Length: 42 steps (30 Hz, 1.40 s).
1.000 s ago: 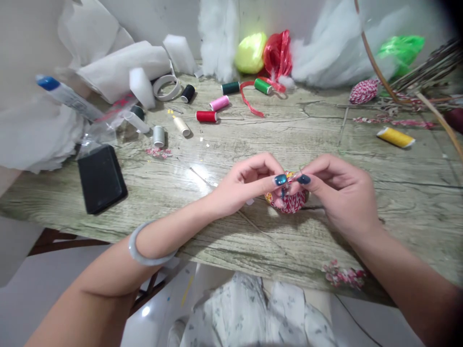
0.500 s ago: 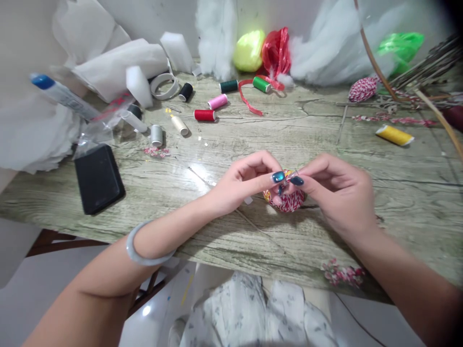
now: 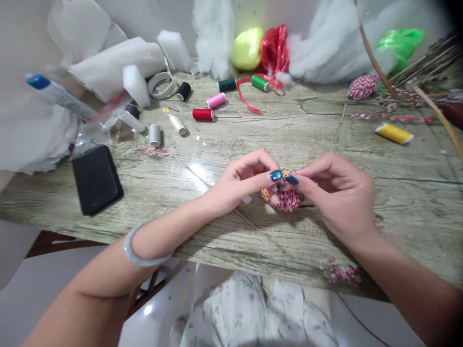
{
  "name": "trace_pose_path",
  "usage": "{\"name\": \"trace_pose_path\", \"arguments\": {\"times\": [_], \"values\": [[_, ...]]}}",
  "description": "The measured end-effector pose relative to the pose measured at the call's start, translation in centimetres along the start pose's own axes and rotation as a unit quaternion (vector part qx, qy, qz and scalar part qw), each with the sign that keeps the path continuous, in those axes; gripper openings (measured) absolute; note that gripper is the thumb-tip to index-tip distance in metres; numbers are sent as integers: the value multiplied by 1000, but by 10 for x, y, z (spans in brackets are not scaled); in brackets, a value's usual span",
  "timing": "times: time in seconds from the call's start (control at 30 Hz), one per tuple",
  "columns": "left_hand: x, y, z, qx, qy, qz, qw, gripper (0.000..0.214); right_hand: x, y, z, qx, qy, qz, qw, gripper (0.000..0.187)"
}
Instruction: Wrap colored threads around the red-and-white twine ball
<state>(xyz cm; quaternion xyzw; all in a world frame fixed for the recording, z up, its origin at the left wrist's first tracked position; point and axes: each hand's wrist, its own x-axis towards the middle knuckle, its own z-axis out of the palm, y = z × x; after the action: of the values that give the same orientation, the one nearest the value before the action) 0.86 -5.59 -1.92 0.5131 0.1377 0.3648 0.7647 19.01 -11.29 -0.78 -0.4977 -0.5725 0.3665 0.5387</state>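
Observation:
A small ball wound in red-and-white twine (image 3: 287,200) sits just above the wooden table (image 3: 253,140), between both my hands. My left hand (image 3: 242,180) curls round its left side, thumb and forefinger pinched at the top. My right hand (image 3: 336,193) meets it from the right, fingers closed in a pinch against the same spot. Both thumbs have dark blue nails and touch each other over the ball. What the fingertips pinch is too small to make out. A pale bangle (image 3: 139,246) is on my left wrist.
Several thread spools lie at the back: red (image 3: 202,114), pink (image 3: 216,100), green (image 3: 259,83), a yellow one (image 3: 394,133) at right. A black case (image 3: 96,179) lies left, foam and paper behind it. White stuffing, plastic bags, another twine ball (image 3: 362,86) and twigs fill the back right.
Both hands with the ball have drifted slightly left and the fingertips have closed tighter together over its top. Nothing else on the table moved.

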Motion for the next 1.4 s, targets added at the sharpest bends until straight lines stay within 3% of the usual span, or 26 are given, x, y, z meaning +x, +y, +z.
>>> {"name": "trace_pose_path", "arguments": {"times": [1.4], "values": [[0,-1,1,12,9,3,1000,14,-4,0,1,-6,10,14,1000,9]]}}
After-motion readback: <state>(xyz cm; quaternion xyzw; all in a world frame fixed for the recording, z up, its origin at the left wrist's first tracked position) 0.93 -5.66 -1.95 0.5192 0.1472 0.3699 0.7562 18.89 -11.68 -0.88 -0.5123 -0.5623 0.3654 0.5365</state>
